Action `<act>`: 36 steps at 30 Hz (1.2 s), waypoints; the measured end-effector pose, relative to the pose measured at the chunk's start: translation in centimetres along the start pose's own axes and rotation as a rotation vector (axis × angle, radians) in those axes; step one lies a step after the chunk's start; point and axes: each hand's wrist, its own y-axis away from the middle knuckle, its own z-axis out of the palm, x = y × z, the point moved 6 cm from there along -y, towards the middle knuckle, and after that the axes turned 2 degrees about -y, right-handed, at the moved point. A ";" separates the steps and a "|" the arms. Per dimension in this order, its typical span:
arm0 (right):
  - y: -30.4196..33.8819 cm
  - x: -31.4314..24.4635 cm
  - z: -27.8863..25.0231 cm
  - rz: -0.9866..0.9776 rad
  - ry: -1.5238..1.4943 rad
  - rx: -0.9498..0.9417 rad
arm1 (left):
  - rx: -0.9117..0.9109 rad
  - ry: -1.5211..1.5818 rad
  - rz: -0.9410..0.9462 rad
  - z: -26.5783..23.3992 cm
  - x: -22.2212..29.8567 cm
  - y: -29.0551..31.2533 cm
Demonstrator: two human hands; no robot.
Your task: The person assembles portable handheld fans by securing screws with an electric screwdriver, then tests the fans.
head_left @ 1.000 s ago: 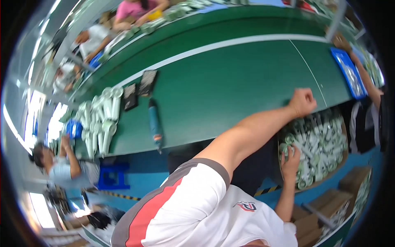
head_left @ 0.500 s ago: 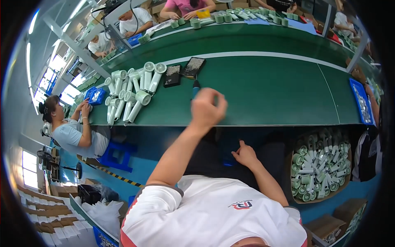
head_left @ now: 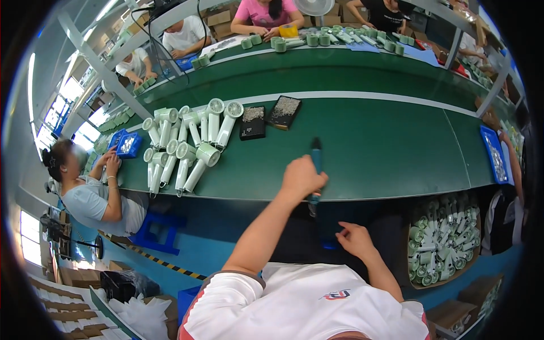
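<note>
My left hand (head_left: 304, 177) is closed around a dark teal pen-shaped screwdriver (head_left: 316, 152) near the front edge of the green table. The tool's near end, with a small metal loop, reaches past that edge. Below the table edge, over my lap, my right hand (head_left: 357, 239) is held with its fingers loosely apart and nothing visible in it. Left of the screwdriver lie several pale green handheld fans (head_left: 195, 167), handles toward me. Beyond my left hand sit two black trays of small metal parts: one (head_left: 253, 130) beside the fans, the other (head_left: 282, 120) to its right.
A box (head_left: 412, 275) full of pale green fan parts stands at the right below the table (head_left: 385, 147). Blue bins sit at both ends: left (head_left: 129, 148), right (head_left: 494, 156). Co-workers sit at the left and across the far bench. A blue stool (head_left: 164, 232) stands at the left.
My left hand has moved right, carrying the screwdriver away from the black trays. My right hand has shifted slightly right, its fingers more bent. The whole view has tilted a little.
</note>
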 end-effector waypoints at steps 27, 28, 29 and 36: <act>-11.0 -7.2 -14.0 -0.024 0.159 0.535 | 0.447 -0.612 0.037 -5.3 -7.1 -16.4; -10.9 -7.1 -14.0 -0.030 0.154 0.528 | 0.440 -0.613 0.059 -5.4 -6.9 -16.6; -10.7 -7.0 -14.0 -0.030 0.152 0.524 | 0.325 -0.565 0.015 -4.9 -6.9 -17.1; -10.1 -6.6 -14.8 -0.083 0.137 0.576 | 0.411 -0.457 0.089 -5.3 -4.5 -16.9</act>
